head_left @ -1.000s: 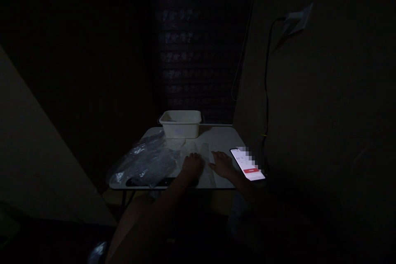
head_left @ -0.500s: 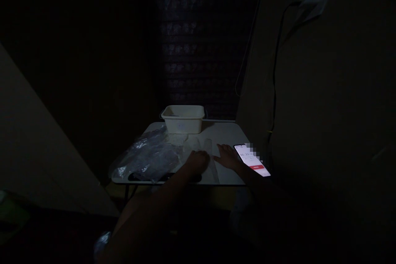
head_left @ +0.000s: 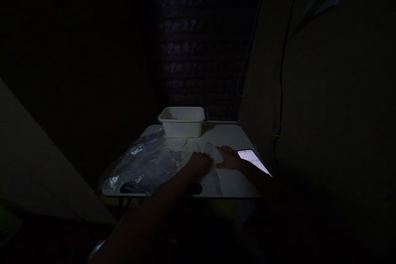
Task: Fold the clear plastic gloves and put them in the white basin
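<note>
Whitish translucent strip [head_left: 209, 148]: lies on the table [head_left: 235, 183], long axis near to far, between the hands. Left hand [head_left: 199, 163] nearer, curled at its left side, pinch indiscernible; right hand [head_left: 228, 158] just right, fingers spread.

A dim room — shadowy walls [head_left: 324, 90], a white table [head_left: 232, 132], a dark slatted window covering [head_left: 188, 45] behind.
</note>
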Demonstrator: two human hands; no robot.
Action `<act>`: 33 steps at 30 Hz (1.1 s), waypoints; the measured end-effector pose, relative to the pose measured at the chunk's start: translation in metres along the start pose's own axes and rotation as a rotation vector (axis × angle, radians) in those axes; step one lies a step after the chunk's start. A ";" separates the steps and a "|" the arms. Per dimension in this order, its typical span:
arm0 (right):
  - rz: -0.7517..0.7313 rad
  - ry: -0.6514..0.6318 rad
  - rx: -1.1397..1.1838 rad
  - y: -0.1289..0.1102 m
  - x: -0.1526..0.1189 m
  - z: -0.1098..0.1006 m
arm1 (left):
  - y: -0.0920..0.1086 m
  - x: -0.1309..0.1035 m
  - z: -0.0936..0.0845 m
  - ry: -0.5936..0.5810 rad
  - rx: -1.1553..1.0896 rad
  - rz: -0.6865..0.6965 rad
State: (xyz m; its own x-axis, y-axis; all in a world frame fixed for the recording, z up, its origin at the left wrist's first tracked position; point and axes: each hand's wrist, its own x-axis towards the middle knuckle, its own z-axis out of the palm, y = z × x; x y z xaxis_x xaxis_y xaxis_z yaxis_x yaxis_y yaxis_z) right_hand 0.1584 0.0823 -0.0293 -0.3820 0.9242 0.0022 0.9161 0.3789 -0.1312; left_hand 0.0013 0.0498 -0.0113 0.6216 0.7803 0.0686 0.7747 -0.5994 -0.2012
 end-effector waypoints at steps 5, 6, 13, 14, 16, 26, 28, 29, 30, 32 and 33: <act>0.030 0.011 0.027 -0.007 -0.012 -0.003 | 0.003 -0.001 0.003 0.032 0.010 -0.036; 0.037 0.016 0.027 -0.010 -0.014 -0.004 | 0.004 -0.002 0.004 0.041 0.008 -0.045; -0.012 0.008 -0.013 -0.016 -0.019 -0.005 | 0.006 -0.007 0.006 0.048 0.012 -0.056; -0.030 0.011 -0.017 -0.016 -0.020 -0.006 | 0.006 -0.007 0.007 0.050 0.016 -0.059; -0.073 0.012 -0.024 -0.016 -0.025 -0.008 | 0.005 -0.007 0.008 0.065 0.024 -0.054; -0.250 -0.019 0.000 -0.023 -0.056 -0.004 | 0.006 -0.007 0.007 0.073 0.028 -0.043; -0.270 -0.026 0.012 -0.022 -0.060 -0.002 | 0.007 -0.007 0.006 0.062 0.013 -0.045; -0.277 -0.031 0.016 -0.021 -0.061 -0.002 | 0.007 -0.007 0.006 0.057 0.003 -0.046; -0.284 -0.036 0.020 -0.020 -0.062 -0.002 | 0.007 -0.007 0.006 0.053 -0.006 -0.049; -0.287 -0.034 0.031 -0.018 -0.062 -0.002 | 0.007 -0.006 0.007 0.052 -0.017 -0.060; -0.281 -0.024 0.036 -0.018 -0.061 -0.003 | 0.008 -0.006 0.008 0.055 -0.021 -0.066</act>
State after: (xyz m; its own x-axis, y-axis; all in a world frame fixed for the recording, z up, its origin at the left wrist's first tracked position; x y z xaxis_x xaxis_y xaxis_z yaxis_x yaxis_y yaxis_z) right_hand 0.1655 0.0190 -0.0242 -0.6233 0.7818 0.0199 0.7693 0.6175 -0.1637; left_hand 0.0023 0.0420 -0.0214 0.5740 0.8076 0.1349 0.8162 -0.5511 -0.1738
